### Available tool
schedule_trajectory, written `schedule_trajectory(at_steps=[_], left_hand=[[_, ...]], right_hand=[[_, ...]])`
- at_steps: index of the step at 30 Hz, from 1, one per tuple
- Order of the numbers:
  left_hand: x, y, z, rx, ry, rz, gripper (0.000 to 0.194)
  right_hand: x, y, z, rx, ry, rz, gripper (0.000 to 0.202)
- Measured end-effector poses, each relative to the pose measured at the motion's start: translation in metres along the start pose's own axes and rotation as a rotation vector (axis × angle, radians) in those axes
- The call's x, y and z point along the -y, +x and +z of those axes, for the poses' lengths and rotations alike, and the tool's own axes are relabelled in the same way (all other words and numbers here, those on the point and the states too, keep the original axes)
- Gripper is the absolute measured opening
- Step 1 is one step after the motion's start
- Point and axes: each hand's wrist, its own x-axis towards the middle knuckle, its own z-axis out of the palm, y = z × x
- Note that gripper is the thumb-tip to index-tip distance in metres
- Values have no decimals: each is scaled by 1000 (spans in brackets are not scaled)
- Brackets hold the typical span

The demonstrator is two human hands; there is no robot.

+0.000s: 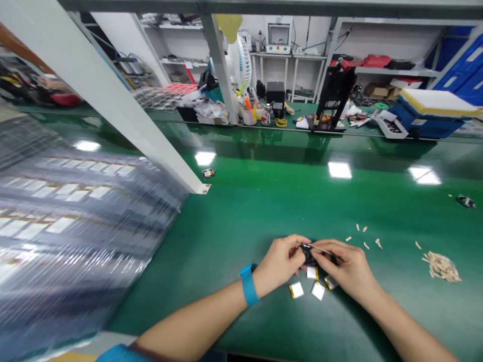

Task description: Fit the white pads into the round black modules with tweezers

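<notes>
My left hand, with a blue band on its wrist, has its fingers closed around a small black part. My right hand pinches a thin metal tool, whose tip reaches the top of the black part. Several small silver cells with yellow edges lie on the green table just below the hands, one nearest my left wrist, another to its right, and one close under the black part. A further cell is partly covered by my right hand.
A pile of beige strips lies at right, with loose strips nearby. Small round parts sit at far right and by the white post. Plastic-covered trays fill the left. A blue box stands behind.
</notes>
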Motion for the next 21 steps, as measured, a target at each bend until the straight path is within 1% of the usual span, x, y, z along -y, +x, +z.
schedule_trajectory(at_steps=[4, 8, 12, 16, 21], left_hand=[[1, 2, 0, -10, -6, -4, 27], [2, 4, -2, 26, -97, -32, 25], [-2, 3, -5, 55, -160, -48, 22], [-8, 2, -5, 61, -168, -67, 24], [-10, 2, -5, 43, -159, -90, 21]], right_hand=[[0, 0, -1, 20, -28, 12, 16], [-1, 1, -3, 49, -40, 20, 16], [-1, 2, -6, 90, -49, 34, 16], [1, 4, -7, 115, -35, 13, 15], [5, 6, -9, 120, -39, 9, 18]])
